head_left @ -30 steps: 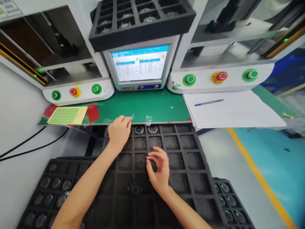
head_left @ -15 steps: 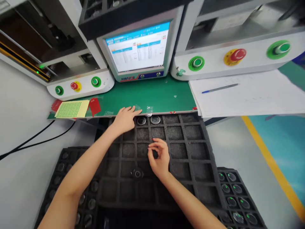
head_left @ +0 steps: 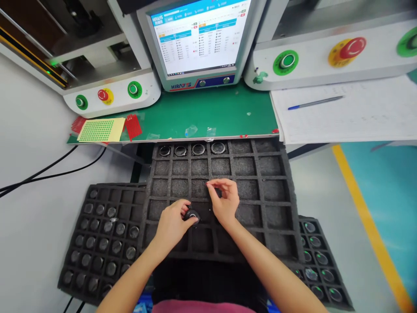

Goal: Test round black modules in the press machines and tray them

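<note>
The middle tray (head_left: 243, 166) is gridded charcoal, the held part (head_left: 193, 215) seemingly black.

We've got HIRAYS (head_left: 181, 86) on the monitor frame's (head_left: 215, 81) bottom edge, another HIRAYS (head_left: 157, 19) in the screen's (head_left: 198, 37) top-left corner; smaller lines (head_left: 183, 49) there escape us.

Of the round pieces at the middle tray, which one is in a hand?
The dark piece, gripped by the left hand; the other four pieces sit in the far row of the middle tray.
</note>
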Demonstrator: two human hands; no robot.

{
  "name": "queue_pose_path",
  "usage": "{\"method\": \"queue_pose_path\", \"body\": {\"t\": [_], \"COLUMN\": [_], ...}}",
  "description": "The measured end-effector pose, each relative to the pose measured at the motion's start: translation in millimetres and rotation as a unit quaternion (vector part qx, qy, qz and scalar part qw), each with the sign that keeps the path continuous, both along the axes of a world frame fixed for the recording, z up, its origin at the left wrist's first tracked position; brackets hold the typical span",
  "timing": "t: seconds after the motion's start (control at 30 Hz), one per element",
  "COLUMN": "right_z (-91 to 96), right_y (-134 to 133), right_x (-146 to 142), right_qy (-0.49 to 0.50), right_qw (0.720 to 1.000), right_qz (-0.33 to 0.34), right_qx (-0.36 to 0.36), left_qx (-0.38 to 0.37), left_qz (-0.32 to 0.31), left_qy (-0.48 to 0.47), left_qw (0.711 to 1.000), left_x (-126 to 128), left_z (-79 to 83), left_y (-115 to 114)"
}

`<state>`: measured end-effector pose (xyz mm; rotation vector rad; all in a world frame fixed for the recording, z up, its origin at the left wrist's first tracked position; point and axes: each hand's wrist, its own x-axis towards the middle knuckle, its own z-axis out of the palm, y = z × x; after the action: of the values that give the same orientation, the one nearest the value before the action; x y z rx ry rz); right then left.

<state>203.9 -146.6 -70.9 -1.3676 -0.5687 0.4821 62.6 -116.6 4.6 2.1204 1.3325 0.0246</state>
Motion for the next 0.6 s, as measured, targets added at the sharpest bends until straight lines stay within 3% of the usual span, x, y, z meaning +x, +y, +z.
{"method": "queue_pose_path", "body": {"t": [0.13,0.3,0.4,0.53,0.6], "right_z": [12.7,50.3,73.2,88.5,91.7], "right_y": [-7,-25,-36,-43,-43], "right_x": [3,2,0,2,4], "right_qy": [0.004,0.028,0.048,0.076,0.091], "right_qw": [1.000,0.994,0.983,0.977,0.975], "right_qz": [0.015,0.101,0.166,0.185,0.189], "right_qx": [0.005,0.027,0.057,0.072,0.070], "left_qx": [0.024,0.076,0.013,-0.150,-0.160], "left_qz": [0.020,0.026,0.057,0.124,0.126], "left_qy": [-0.092,-0.278,-0.311,-0.352,-0.353], "left_qw": [0.995,0.957,0.948,0.915,0.913], "left_x": [-6,-11,-8,1,4], "left_z": [11.7,40.0,45.8,46.8,49.1], "left_y": [3,-5,-13,-17,-16]}}
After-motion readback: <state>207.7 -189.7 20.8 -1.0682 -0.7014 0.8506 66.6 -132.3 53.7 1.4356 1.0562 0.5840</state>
